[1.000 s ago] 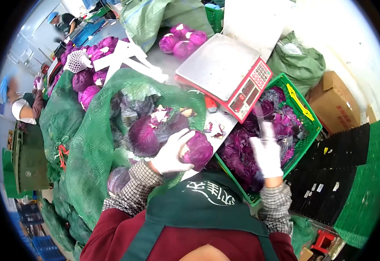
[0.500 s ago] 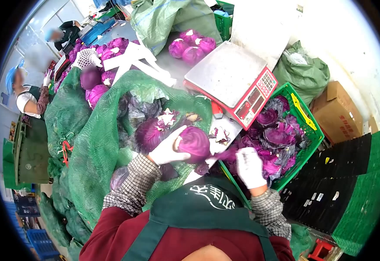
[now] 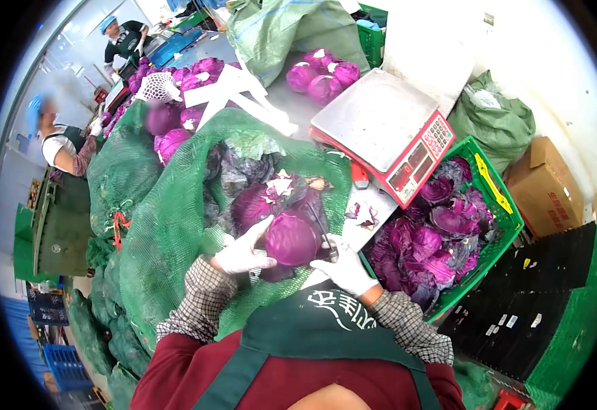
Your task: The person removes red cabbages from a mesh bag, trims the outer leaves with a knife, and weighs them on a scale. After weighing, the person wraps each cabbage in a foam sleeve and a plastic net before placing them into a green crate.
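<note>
In a white glove, my left hand (image 3: 245, 250) is closed on the left side of a peeled, smooth red cabbage (image 3: 291, 239). My right hand (image 3: 347, 265), gloved too, is closed on a thin dark knife (image 3: 326, 236) at the cabbage's right side; its blade points away from me and is hard to make out. Under and behind them, a green mesh sack (image 3: 168, 225) lies open, with more red cabbages and dark outer leaves in it. To the right, a green crate (image 3: 472, 263) holds many loose purple leaves.
A red-framed scale (image 3: 380, 119) stands beyond the crate, with a red-handled tool (image 3: 359, 175) by its corner. Peeled cabbages (image 3: 324, 89) lie behind it near a green woven bag (image 3: 298, 34). A cardboard box (image 3: 544, 184) stands right. Two co-workers (image 3: 62, 143) are at far left.
My right hand has come from over the crate to the cabbage, and the strip of leaf it pulled is gone from it. The cabbage has shifted slightly left and nearer. My view has turned a little.
</note>
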`<state>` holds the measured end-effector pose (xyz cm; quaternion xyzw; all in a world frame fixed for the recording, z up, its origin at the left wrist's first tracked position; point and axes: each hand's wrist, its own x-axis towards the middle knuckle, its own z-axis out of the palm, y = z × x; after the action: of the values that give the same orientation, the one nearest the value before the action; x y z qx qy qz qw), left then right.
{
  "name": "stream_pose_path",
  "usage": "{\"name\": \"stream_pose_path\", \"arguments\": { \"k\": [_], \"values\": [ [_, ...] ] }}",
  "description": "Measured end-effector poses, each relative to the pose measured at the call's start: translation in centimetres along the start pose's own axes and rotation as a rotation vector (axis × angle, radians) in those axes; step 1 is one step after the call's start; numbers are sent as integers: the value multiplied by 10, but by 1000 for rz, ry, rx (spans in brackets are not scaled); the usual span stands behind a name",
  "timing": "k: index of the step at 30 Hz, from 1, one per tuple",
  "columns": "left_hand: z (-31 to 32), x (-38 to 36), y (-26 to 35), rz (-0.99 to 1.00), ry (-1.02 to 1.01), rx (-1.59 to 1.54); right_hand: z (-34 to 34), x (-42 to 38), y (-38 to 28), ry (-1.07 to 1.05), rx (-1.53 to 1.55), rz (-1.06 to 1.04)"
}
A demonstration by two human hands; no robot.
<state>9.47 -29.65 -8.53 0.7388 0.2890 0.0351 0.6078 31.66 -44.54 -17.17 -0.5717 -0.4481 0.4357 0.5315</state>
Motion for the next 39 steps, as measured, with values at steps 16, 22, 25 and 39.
{"name": "stream_pose_path", "arguments": {
  "k": [16, 22, 25, 39],
  "values": [
    [27, 26, 13, -274, 570, 189, 11, 7, -62, -26, -325, -179],
    [20, 33, 33, -374, 514, 327, 25, 11, -45, -20, -491, -126],
    [23, 28, 28, -331, 500, 283, 3, 26, -41, 234, -882, -469],
    [34, -6, 4, -108, 397, 113, -89, -10, -85, 351, -588, -276]
  ]
}}
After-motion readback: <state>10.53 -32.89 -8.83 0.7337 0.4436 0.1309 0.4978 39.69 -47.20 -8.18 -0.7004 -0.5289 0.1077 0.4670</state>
